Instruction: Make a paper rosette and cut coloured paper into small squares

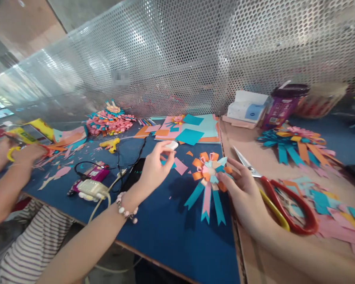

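My right hand [245,189] holds a paper rosette [209,173] by its right edge; it has orange, teal and pink loops, and ribbon tails hang down over the blue table [171,228]. My left hand [156,165], with a bead bracelet on its wrist, is closed in a pinch on a small white object [172,145] just left of the rosette. Red-and-yellow scissors [279,201] lie under my right forearm, blades pointing toward the rosette.
Another person's hands [16,154] cut paper with yellow scissors at the far left. A yellow glue gun [111,144], power strip [91,189], cables, finished paper flowers [109,120], coloured sheets [192,132], a tissue box [248,108] and a purple tub [284,104] crowd the table before a perforated metal screen.
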{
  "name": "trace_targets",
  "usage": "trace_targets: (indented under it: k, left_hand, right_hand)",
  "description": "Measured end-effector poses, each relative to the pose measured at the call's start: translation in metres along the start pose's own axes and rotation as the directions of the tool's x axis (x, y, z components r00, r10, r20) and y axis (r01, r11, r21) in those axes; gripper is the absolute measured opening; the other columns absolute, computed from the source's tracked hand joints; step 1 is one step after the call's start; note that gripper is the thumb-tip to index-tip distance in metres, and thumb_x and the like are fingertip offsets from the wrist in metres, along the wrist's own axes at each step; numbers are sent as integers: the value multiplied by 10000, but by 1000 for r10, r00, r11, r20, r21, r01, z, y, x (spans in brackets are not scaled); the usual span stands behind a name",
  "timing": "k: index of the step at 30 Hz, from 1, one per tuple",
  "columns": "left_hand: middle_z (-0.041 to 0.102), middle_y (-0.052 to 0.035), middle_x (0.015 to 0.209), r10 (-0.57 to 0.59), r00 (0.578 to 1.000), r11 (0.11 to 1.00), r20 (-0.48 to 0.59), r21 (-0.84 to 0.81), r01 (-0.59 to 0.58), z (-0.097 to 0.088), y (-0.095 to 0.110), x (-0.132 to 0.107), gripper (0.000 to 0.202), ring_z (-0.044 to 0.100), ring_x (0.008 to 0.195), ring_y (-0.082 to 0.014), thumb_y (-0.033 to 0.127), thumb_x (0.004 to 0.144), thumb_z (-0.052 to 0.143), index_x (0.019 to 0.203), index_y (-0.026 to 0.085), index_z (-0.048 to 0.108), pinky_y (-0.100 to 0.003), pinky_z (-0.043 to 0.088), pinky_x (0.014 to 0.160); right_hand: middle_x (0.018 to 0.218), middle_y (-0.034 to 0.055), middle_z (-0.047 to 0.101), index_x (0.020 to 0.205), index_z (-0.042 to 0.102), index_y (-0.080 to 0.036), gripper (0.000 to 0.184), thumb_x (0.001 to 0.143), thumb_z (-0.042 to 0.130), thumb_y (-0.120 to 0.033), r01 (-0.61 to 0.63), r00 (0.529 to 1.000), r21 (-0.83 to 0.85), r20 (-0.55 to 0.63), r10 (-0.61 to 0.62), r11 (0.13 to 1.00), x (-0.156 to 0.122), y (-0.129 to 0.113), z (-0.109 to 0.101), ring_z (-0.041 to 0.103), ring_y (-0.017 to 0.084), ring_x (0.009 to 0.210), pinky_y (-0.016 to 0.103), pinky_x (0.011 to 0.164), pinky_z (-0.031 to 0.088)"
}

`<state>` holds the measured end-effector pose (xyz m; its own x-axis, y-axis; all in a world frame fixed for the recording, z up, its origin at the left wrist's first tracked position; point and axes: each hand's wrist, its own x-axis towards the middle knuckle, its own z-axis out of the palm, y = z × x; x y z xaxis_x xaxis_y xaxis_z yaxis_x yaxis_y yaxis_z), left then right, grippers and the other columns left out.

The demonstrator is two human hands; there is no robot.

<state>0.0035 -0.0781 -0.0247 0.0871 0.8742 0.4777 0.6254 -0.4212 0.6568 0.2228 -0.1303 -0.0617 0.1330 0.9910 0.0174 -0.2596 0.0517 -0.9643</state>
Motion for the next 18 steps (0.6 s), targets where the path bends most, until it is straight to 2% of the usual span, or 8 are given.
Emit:
trace_targets:
  k: [2, 4, 7, 10, 12, 14, 16, 18]
  left_hand:
    - [667, -86, 1015, 120, 992, 913, 39, 388, -125, -8, -13, 8, 269, 590, 995, -227, 277, 867, 515, 1109, 179, 578, -375, 443, 871]
    - [678, -70, 970, 77, 983, 818, 169, 553, -159, -14, -22, 13, 240, 600, 942, -222, 315, 875, 511, 1048, 183, 612, -354, 459, 824]
    - [681, -57, 976, 2, 943, 751, 333, 622, -222, -15, -25, 13, 318, 603, 919, -218, 425, 885, 490, 1053, 190, 623, -330, 472, 783]
    - [644, -86, 1117, 65, 913, 696, 402, 638, -330, -8, -20, 8, 424, 565, 1025, -240, 475, 894, 457, 1138, 157, 593, -355, 443, 888]
    - [636, -102, 1121, 88, 885, 666, 457, 634, -393, -3, -16, 3, 474, 552, 1049, -250, 501, 896, 441, 1174, 141, 575, -367, 428, 916]
    - [640, -108, 1092, 82, 857, 650, 509, 624, -433, 1, -12, -2, 485, 557, 1039, -253, 525, 892, 435, 1147, 144, 593, -369, 431, 902]
    - [634, -113, 1109, 73, 843, 640, 534, 623, -450, 2, -10, -6, 475, 562, 1032, -254, 528, 894, 428, 1107, 148, 616, -372, 434, 890]
    - [632, -119, 1118, 66, 839, 635, 540, 626, -453, 1, -8, -9, 465, 566, 1027, -254, 520, 901, 418, 1070, 145, 636, -373, 434, 885]
  right_hand:
    - [1070, 78, 642, 1287, 428, -240, 587, 775, 666, -398, -54, 998, -26, 32, 55, 998, -3, -5, 1, 662, 211, 903, 341, 745, 566]
    - [970, 56, 659, 1304, 405, -233, 608, 778, 651, -412, -83, 990, -77, 106, 90, 994, -6, -10, 1, 672, 191, 791, 322, 672, 565]
    - [900, 29, 665, 1324, 372, -238, 589, 812, 601, -417, -75, 961, -202, 247, 125, 977, -13, -15, 3, 665, 175, 741, 304, 637, 556]
    - [865, 23, 667, 1332, 360, -219, 546, 853, 540, -408, -77, 937, -313, 301, 176, 947, -23, -17, 7, 661, 172, 775, 301, 675, 554]
    - [887, 36, 669, 1360, 336, -199, 564, 865, 519, -398, -97, 917, -382, 324, 232, 919, -31, -19, 10, 660, 171, 802, 304, 705, 555]
    - [938, 60, 665, 1379, 336, -187, 583, 866, 510, -404, -93, 870, -506, 378, 318, 858, -36, -23, 11, 659, 166, 739, 305, 650, 561]
    - [1035, 98, 643, 1339, 426, -183, 535, 863, 516, -410, 61, 816, -664, 463, 347, 745, -31, -30, 10, 646, 156, 659, 315, 589, 558]
    - [1149, 133, 600, 1224, 559, -174, 412, 864, 530, -372, 375, 775, -749, 577, 258, 546, -13, -38, 11, 651, 176, 715, 353, 646, 562]
